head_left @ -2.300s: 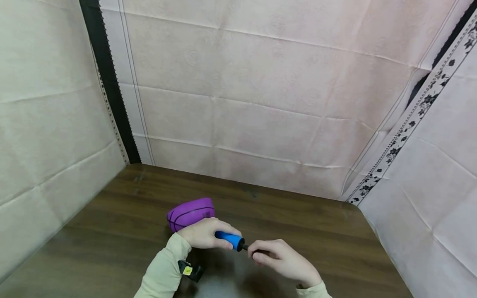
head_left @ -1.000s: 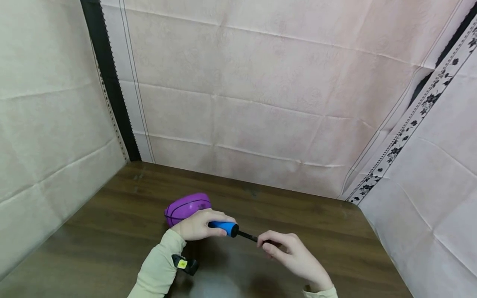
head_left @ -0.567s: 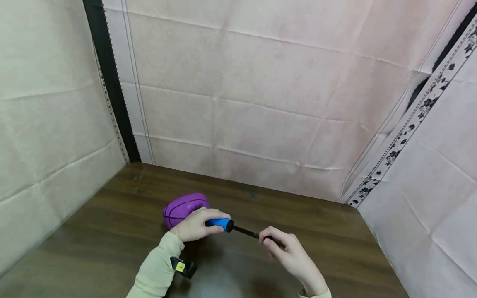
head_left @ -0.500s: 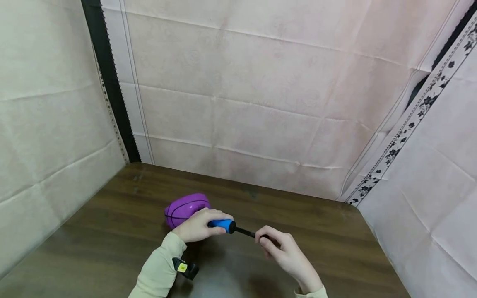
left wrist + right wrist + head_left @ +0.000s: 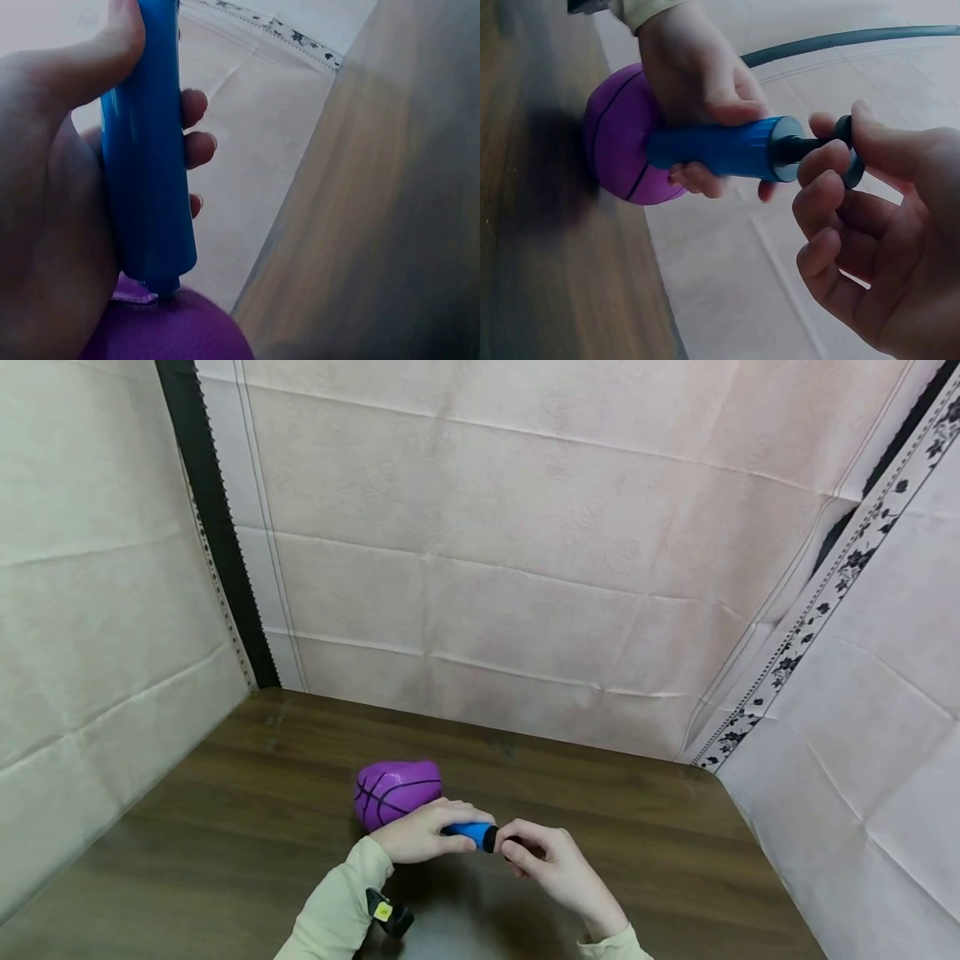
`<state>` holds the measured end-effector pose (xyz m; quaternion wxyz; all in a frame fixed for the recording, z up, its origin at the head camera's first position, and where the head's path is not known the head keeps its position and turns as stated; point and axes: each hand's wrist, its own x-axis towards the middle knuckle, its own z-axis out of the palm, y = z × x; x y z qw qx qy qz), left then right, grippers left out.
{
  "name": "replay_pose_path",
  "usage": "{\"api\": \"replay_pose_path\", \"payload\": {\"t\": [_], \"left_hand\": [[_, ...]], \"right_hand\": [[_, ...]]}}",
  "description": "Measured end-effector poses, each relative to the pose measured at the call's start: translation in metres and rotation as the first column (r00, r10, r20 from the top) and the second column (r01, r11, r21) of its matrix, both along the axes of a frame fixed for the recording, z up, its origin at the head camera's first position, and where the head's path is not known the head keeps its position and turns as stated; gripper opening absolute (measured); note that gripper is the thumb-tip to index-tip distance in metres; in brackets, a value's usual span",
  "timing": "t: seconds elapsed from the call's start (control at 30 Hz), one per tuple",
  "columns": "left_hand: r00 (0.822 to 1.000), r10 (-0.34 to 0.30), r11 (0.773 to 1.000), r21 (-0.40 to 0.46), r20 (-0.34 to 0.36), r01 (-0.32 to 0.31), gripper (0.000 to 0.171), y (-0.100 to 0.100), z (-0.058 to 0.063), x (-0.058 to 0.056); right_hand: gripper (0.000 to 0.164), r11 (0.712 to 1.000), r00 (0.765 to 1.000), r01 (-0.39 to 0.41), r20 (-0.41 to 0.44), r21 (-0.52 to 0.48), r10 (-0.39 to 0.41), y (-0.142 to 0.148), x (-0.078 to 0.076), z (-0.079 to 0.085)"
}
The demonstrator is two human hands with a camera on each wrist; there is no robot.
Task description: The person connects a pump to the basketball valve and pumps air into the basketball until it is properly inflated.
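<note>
A purple ball (image 5: 397,789) with black basketball lines sits on the tabletop, its top looking sunken in the head view. My left hand (image 5: 423,833) wraps around the blue barrel of a hand pump (image 5: 472,833). In the left wrist view the barrel's nozzle end (image 5: 161,286) meets the ball's surface. My right hand (image 5: 551,868) pinches the pump's black handle (image 5: 853,169) between thumb and fingers. Only a short length of the black rod (image 5: 802,148) shows between barrel and handle in the right wrist view.
The brown wood-grain table (image 5: 637,810) is enclosed by pale cloth walls (image 5: 480,568) at the back and both sides. A small black device (image 5: 390,914) with a yellow label is strapped at my left wrist.
The rod was drawn out of the barrel, then pushed back in as my right hand came toward my left. The ball has tilted and shifted slightly right with the pump.
</note>
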<state>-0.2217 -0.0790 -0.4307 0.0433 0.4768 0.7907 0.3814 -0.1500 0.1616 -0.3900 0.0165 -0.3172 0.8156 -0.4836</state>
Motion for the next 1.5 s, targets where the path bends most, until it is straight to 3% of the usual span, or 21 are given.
{"api": "replay_pose_path", "payload": {"t": [0.13, 0.2, 0.37, 0.47, 0.6, 0.73, 0.87, 1.0, 1.13, 1.27, 1.5], "left_hand": [[0.999, 0.039, 0.999, 0.029, 0.004, -0.039, 0.033, -0.01, -0.003, -0.006], [0.999, 0.054, 0.997, 0.052, 0.007, -0.054, 0.033, -0.015, -0.005, -0.009], [0.999, 0.031, 0.998, 0.058, 0.032, -0.033, 0.036, -0.019, -0.007, -0.013], [0.998, 0.028, 0.999, 0.042, 0.053, -0.031, 0.037, -0.02, -0.009, -0.013], [0.998, 0.013, 0.999, 0.047, 0.068, -0.017, 0.035, -0.02, -0.01, -0.011], [0.997, -0.028, 0.999, 0.046, 0.075, 0.024, 0.034, -0.014, -0.012, -0.008], [0.997, -0.028, 0.999, 0.038, 0.072, 0.025, 0.035, -0.007, -0.013, -0.005], [0.994, -0.011, 1.0, 0.009, 0.11, 0.01, 0.038, -0.004, -0.01, -0.002], [0.987, -0.037, 0.999, -0.024, 0.156, 0.041, 0.041, -0.006, -0.004, 0.0], [0.987, -0.065, 0.998, -0.011, 0.145, 0.067, 0.041, -0.009, -0.002, -0.003], [0.993, -0.003, 1.0, 0.015, 0.12, 0.001, 0.041, -0.021, 0.002, -0.01]], "right_hand": [[0.011, 0.999, 1.0, -0.023, 0.012, -0.03, 0.023, 0.011, 0.005, 0.013], [0.011, 0.998, 0.999, -0.036, -0.023, -0.057, 0.035, 0.019, 0.009, 0.02], [0.019, 0.992, 0.985, -0.11, -0.139, -0.057, 0.101, 0.033, 0.014, 0.028], [0.016, 0.991, 0.986, -0.125, -0.114, -0.045, 0.119, 0.028, 0.015, 0.028], [0.012, 0.997, 0.997, -0.079, -0.024, -0.013, 0.079, 0.012, 0.011, 0.02], [0.019, 0.999, 0.998, -0.012, 0.056, 0.04, 0.009, -0.006, 0.001, 0.004], [0.023, 0.998, 0.998, 0.022, 0.06, 0.051, -0.025, -0.018, -0.005, -0.01], [0.022, 1.0, 0.998, 0.005, 0.069, 0.027, -0.006, -0.015, -0.008, -0.014], [0.02, 0.998, 0.995, -0.037, 0.092, 0.042, 0.033, -0.007, -0.007, -0.009], [0.016, 0.997, 0.997, -0.05, 0.061, 0.052, 0.047, -0.002, -0.001, 0.003], [0.015, 0.996, 0.996, -0.085, -0.011, -0.041, 0.084, 0.028, 0.013, 0.029]]}}
